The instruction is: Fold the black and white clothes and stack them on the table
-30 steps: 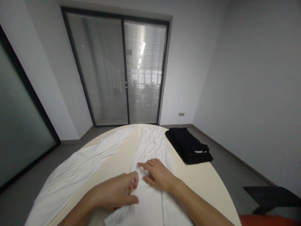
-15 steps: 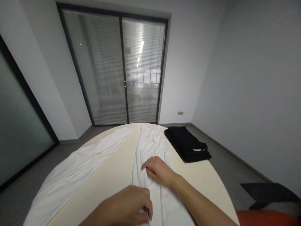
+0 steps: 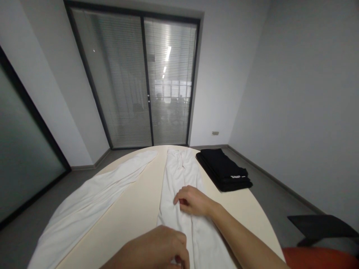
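White trousers [image 3: 175,175] lie lengthwise down the middle of the round table, waistband at the far edge, with soft creases and a long seam. My right hand [image 3: 193,201] rests on them halfway along, its curled fingers closed on a fold of the cloth. Closer to me, my left hand [image 3: 165,244] is closed in a pinch on their near left part; its fingertips are partly cut off by the frame's bottom edge. Another white garment [image 3: 95,198], long and wrinkled, is spread along the table's left side, apart from both hands.
A stack of folded black clothes [image 3: 223,170] with small white lettering sits at the right rear of the round cream table [image 3: 134,201]. Right of the table stands a chair with a red seat [image 3: 316,257] and a black armrest [image 3: 319,226]. Glass doors [image 3: 123,86] with blinds lie beyond.
Both my hands have shifted slightly to the right over the trousers, and the left has also dropped a little lower. The other garment and the black stack stay put.
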Demonstrator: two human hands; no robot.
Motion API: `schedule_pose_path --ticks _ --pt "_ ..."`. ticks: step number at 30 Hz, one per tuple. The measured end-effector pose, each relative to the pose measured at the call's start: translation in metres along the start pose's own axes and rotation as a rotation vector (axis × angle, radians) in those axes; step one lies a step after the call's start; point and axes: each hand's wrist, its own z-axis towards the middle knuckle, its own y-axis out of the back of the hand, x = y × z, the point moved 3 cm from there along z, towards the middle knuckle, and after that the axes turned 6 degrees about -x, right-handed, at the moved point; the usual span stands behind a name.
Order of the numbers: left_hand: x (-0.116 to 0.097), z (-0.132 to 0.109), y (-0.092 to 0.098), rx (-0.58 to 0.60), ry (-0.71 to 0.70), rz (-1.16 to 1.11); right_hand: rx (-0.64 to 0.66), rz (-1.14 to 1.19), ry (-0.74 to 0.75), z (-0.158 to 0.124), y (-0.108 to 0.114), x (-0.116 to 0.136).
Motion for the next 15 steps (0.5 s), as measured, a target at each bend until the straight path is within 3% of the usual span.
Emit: schedule_pose_path --ticks 4,10,15 --pt "0.0 0.002 -0.006 0.007 -0.073 -0.062 0.016 0.06 -0.003 -0.001 -0.002 -0.004" --pt "0.001 0.006 -0.014 -0.087 -0.115 -0.089 0.115 0.173 -0.112 -0.004 -0.008 -0.009" --pt "-0.004 0.006 -0.02 0.006 -0.116 -0.164 0.228 0.336 -0.202 -0.006 -0.004 -0.004"
